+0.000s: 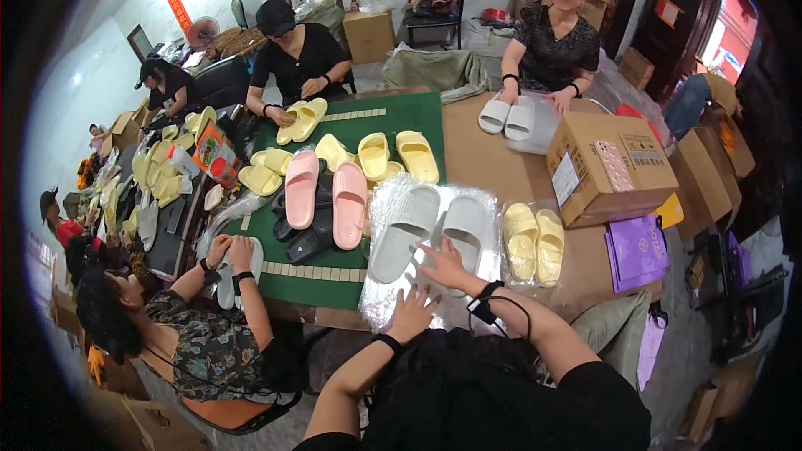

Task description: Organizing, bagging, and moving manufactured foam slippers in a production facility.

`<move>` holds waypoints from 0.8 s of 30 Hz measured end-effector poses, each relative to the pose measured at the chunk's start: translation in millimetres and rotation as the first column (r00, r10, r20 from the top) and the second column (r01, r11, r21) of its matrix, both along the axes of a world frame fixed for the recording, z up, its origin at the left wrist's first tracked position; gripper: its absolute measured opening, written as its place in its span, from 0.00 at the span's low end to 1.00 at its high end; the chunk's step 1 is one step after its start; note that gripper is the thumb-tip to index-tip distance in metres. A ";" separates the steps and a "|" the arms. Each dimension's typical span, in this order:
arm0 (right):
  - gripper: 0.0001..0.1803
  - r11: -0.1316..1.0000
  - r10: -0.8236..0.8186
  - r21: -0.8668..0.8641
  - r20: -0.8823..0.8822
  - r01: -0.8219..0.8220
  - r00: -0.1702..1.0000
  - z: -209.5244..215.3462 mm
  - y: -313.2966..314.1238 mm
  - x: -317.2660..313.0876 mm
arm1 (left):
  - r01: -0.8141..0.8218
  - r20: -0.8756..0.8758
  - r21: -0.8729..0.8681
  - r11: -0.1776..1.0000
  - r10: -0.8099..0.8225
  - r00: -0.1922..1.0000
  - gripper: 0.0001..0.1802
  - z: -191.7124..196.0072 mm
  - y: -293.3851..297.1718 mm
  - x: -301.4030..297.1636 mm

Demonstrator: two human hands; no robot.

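Observation:
A pair of grey slippers, the left slipper point(395, 252) and the right slipper point(472, 215), lies side by side on a shiny clear plastic bag point(376, 296) at the table's near edge. My left hand point(413, 314) rests on the plastic below the left slipper, fingers spread. Over the heel part of the right slipper is my right hand point(445, 267), its fingers apart and nothing gripped in them. That hand hides some of the slipper's sole. Beside it on the right lies a bagged pair of yellow slippers point(521, 244).
Pink slippers point(349, 205), black slippers point(311, 240) and yellow slippers point(418, 157) stand left of and beyond the bag on a green mat point(334, 286). A cardboard box point(614, 171) and purple bags point(637, 255) are at right. Co-workers handle slippers around the table.

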State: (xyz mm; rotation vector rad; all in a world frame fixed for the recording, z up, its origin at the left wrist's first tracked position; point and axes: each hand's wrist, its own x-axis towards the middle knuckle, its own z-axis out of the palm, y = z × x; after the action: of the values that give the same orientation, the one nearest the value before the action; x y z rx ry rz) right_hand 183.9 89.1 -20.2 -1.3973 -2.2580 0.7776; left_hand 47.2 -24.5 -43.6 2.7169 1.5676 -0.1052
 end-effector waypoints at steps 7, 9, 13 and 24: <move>0.30 0.963 -0.248 -0.038 0.258 0.266 0.934 -3.0 37.5 -25.1 | -0.039 0.051 -0.104 0.994 0.044 0.998 0.28 -7.5 0.2 -1.2; 0.30 0.942 -0.291 -0.115 0.192 0.316 0.937 -4.9 52.1 -17.3 | -0.040 0.034 -0.103 0.994 0.044 0.998 0.30 -9.2 0.6 -1.1; 0.21 0.907 -0.403 0.040 -0.195 0.418 0.894 1.7 65.9 3.8 | -0.072 0.082 -0.175 0.982 0.087 0.993 0.32 -4.9 1.3 -2.5; 0.09 0.900 -0.378 -0.199 -0.799 0.388 0.467 74.4 14.5 137.0 | -0.271 0.505 -0.525 0.807 0.552 0.664 0.40 9.9 49.4 16.9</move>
State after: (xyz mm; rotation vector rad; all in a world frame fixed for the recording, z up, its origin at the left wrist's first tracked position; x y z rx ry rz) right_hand 320.9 103.6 54.2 -1.1024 -1.1389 0.9788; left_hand 64.1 24.9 -33.8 1.7144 1.6434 0.4135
